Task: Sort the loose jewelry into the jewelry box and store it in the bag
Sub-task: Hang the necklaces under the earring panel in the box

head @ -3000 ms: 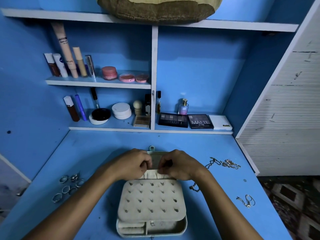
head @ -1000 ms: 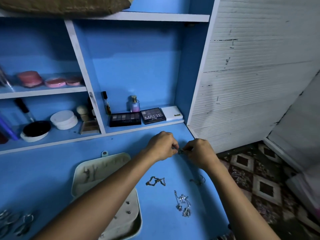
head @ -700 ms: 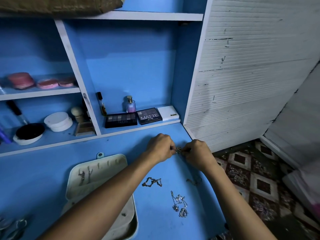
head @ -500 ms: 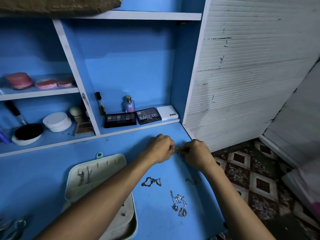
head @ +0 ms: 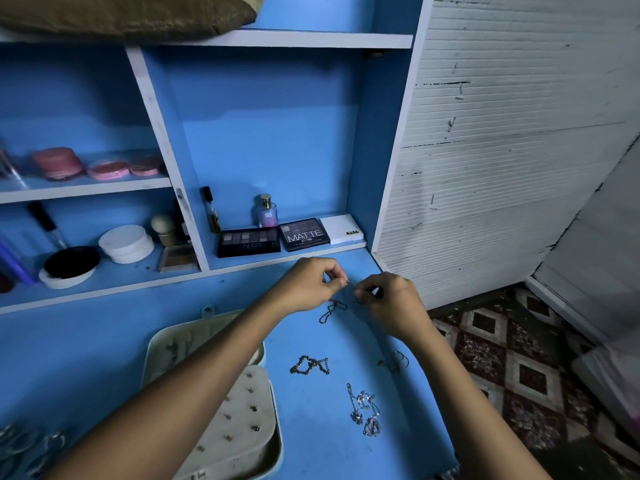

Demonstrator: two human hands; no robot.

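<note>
1. Change noted: half a second ago both hands were closed tight together over the thin silver chain (head: 333, 308). Now they have drawn slightly apart and a loop of the chain hangs below them, its low end at or near the blue painted desk top (head: 104, 344).
2. Left hand (head: 308, 284): thumb and forefinger pinching one end of the chain, other fingers curled. Right hand (head: 389, 303): fingertips pinching the other end, apparently at the clasp; the exact contact is too small to resolve.
3. Three seconds ago both hands were at the lid of the pale cream plastic jewelry box (head: 221, 403). The box now lies open at lower left, its studded insert showing, partly covered by the left forearm.
4. Judgement: the chain is being straightened or unclasped before it goes into the box. Sorting is at an early stage.
5. Still loose on the desk: a dark bunched chain (head: 309, 364), a sparkly silver necklace (head: 363, 407), a thin hooped piece (head: 398, 362) near the right forearm, and silver rings (head: 24, 448) at the far left edge.
6. No bag identified with certainty in this view.
7. Room: blue shelving with an eyeshadow palette marked MATTE (head: 304, 234), a small perfume bottle (head: 267, 211) and pink compacts (head: 107, 169). White ribbed wall panel (head: 502, 150) to the right; patterned floor (head: 512, 375) below it.
</note>
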